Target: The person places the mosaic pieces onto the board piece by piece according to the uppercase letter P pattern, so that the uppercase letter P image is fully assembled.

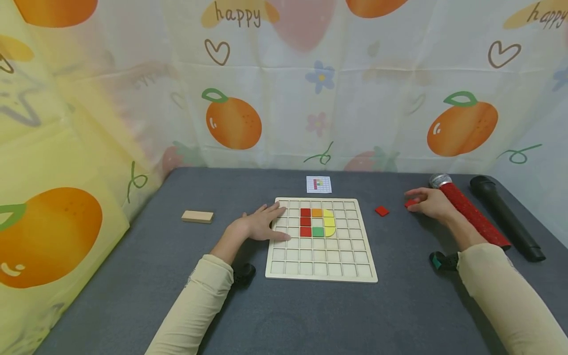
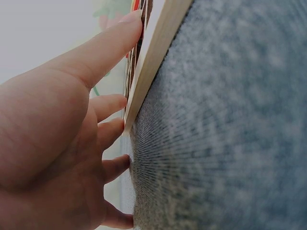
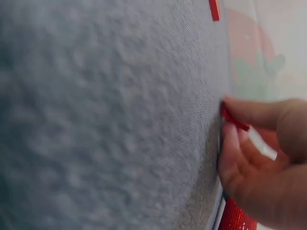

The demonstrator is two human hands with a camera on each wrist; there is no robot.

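Note:
A pale wooden grid board (image 1: 293,268) lies mid-table, with red, orange, yellow and green tiles set in its upper cells. My left hand (image 1: 262,224) rests on the board's left edge, fingers spread; in the left wrist view the thumb (image 2: 103,48) lies over the wooden rim (image 2: 156,52). To the right of the board, my right hand (image 1: 432,203) pinches a small red tile (image 1: 410,202) between thumb and fingers, at the table surface. The right wrist view shows this red tile (image 3: 234,119) tilted in the pinch. Another red tile (image 1: 381,211) lies flat between board and right hand.
A small card (image 1: 318,184) with a coloured grid pattern lies behind the board. Off to the left is a plain wooden block (image 1: 197,217). Beside the right forearm lie a red glittery microphone (image 1: 475,214) and a black microphone (image 1: 506,217). A printed curtain (image 1: 284,123) hangs behind the table.

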